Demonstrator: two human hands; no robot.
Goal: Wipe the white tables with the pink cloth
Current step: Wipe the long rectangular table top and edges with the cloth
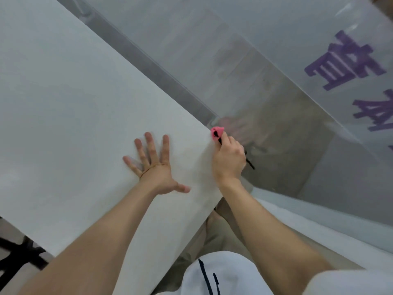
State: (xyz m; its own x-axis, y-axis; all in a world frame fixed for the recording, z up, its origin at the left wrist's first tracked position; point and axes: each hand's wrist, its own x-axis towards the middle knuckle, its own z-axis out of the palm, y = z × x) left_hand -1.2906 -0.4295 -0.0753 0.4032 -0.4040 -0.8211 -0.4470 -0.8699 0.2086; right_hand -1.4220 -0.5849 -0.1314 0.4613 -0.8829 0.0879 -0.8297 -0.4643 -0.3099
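A large white table (pixel 74 116) fills the left and middle of the view. My left hand (pixel 154 167) lies flat on it with fingers spread, holding nothing. My right hand (pixel 229 160) is closed around a bunched pink cloth (pixel 217 133) with black marks on it. The cloth presses against the table's far right corner, where the top meets the edge. Most of the cloth is hidden inside my fist.
A frosted glass wall (pixel 255 60) with purple lettering (pixel 344 60) runs close along the table's right side, and my hand reflects in it. A black chair base (pixel 19 256) shows at the lower left. My white shirt (pixel 223 275) and beige trousers sit below.
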